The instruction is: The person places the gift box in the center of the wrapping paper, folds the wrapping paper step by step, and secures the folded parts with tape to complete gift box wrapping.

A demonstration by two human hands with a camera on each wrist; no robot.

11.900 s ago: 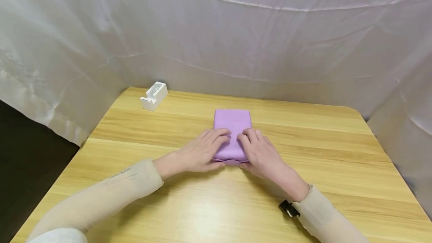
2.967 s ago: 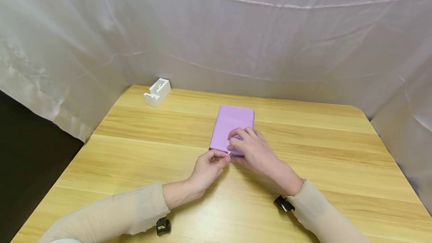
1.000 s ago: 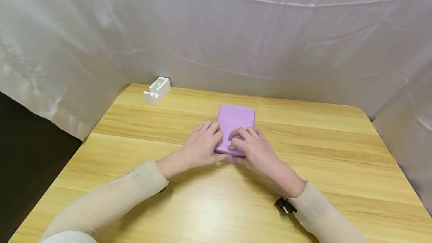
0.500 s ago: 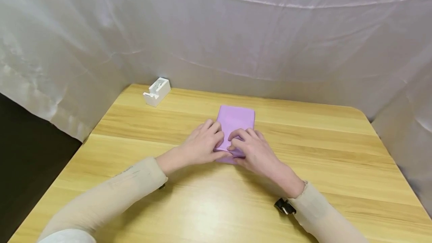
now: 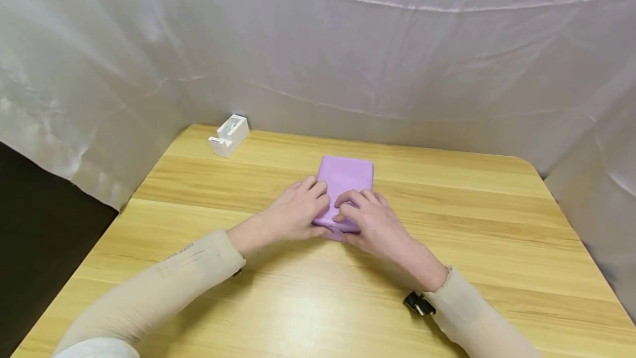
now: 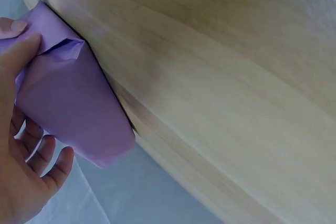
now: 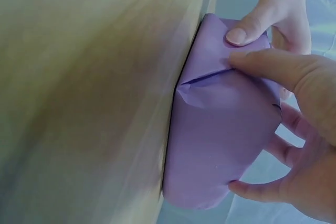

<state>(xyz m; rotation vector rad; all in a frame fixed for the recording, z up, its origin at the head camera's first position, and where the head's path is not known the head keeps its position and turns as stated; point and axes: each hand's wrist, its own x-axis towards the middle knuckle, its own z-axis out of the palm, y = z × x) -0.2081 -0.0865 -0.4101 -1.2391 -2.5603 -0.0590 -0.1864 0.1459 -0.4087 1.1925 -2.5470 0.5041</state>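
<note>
A flat box wrapped in purple paper [image 5: 346, 173] lies near the middle of the table. My left hand [image 5: 298, 211] holds its near left corner, fingers curled on top and thumb against the near end. On the near right corner, my right hand [image 5: 376, 221] grips in much the same way, with bent fingers over the top. The right wrist view shows both thumbs on a folded paper flap [image 7: 202, 59] at that end. A dark gap runs along the flap's edge beside a small crease. In the left wrist view the wrapped box [image 6: 79, 103] shows the same folded end.
A white tape dispenser [image 5: 230, 137] stands at the table's back left corner. The wooden table [image 5: 472, 209] is backed by a pale hanging curtain [image 5: 318, 54]. A black device [image 5: 419, 304] sits at my right wrist.
Three seconds ago my left fingertips pinched something shiny at the box's near end; since then that hand has moved up onto the left corner. My right hand has stayed nearly still.
</note>
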